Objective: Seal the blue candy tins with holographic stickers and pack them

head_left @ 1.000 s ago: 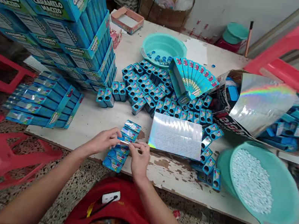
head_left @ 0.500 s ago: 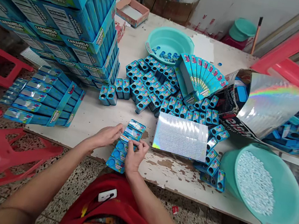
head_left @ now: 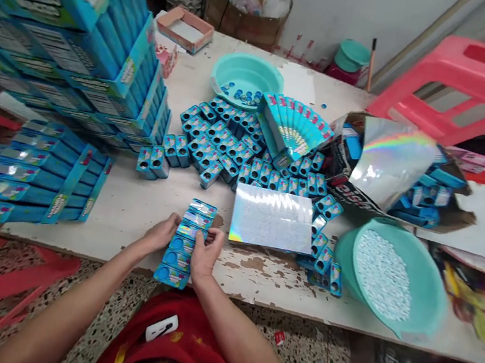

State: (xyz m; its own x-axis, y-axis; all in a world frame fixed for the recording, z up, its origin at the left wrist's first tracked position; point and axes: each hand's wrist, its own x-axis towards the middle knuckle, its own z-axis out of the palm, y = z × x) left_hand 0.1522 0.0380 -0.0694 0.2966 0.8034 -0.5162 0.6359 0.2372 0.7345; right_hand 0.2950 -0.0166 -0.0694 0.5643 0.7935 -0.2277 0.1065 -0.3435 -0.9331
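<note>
Row of small blue candy boxes [head_left: 184, 237] lies at the near table edge, running away from the person, right in front of them. Vs 0.5 s ago: both hands have slid a bit nearer the person along the row, and closed in on it from either side. Left hand [head_left: 162, 234] has fingers curled against the row's left side at about mid-length; right hand [head_left: 206, 253] is cupped on the right side, thumb over the top of a box. Both are partly closed on the row, touching it; can't tell if either actually grips a single box, as the fingertips are hidden behind the boxes. The row itself looks unshifted on the table [head_left: 136, 207]. Camera has swung a bit left and back, so everything sits lower-left in view vs before.

Holographic sheet [head_left: 271, 217] is just right of the row, flat, same spot. Loose pile of open boxes [head_left: 229, 148] is behind it. Teal basin of white pellets [head_left: 386, 280] is at far right, overhanging the table edge.

Hard to read: print on the stacked blue cartons [head_left: 83, 49] at left is motion-blurred now, legible before. Their top and left are cut off by the frame. Contents of the foil bag [head_left: 389, 163] are only partly visible. Right edge clutter is smeared, can't ID it. Far teal bowl [head_left: 245, 80] holds small blue bits, too small to tell.
</note>
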